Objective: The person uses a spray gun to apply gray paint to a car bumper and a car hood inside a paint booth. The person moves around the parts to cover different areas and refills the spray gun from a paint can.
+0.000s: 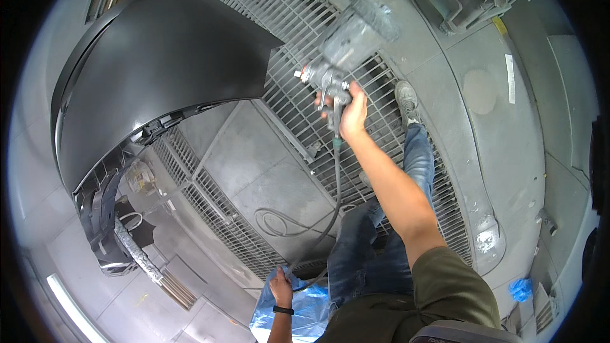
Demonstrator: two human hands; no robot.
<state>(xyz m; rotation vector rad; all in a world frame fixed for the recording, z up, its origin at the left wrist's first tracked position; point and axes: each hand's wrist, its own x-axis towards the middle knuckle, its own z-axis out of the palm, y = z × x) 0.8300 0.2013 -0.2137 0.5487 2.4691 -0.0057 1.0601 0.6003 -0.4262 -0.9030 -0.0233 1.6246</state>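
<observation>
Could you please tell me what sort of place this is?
Probably a paint-spraying booth: the right hand holds a spray gun near a large dark panel, above metal floor grating.

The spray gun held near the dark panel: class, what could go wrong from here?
The spray gun could knock the dark panel if swung left, perhaps marking its surface. The grey hose loops beside the person's legs, so it might snag or trip them. The right grip is ungloved; any stray spray might land on it.

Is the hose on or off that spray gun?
On: a green fitting joins the hose to the bottom of the spray gun.
</observation>
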